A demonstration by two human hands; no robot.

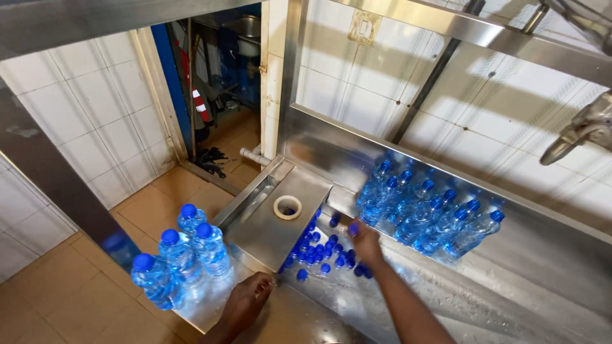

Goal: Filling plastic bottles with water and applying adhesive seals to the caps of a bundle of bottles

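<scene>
White tiled walls point(95, 114), tan floor point(70, 293)

Four capped bottles point(182, 255) at left, two hands point(364, 242).

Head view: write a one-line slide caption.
Right hand picks a blue cap from loose caps beside capped water bottles; left hand rests on the steel counter.

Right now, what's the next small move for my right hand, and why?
Probably lift the cap clear of the pile: the right hand pinches one blue cap at its fingertips, while the left hand rests on the steel ledge beside the four bottles.
</scene>
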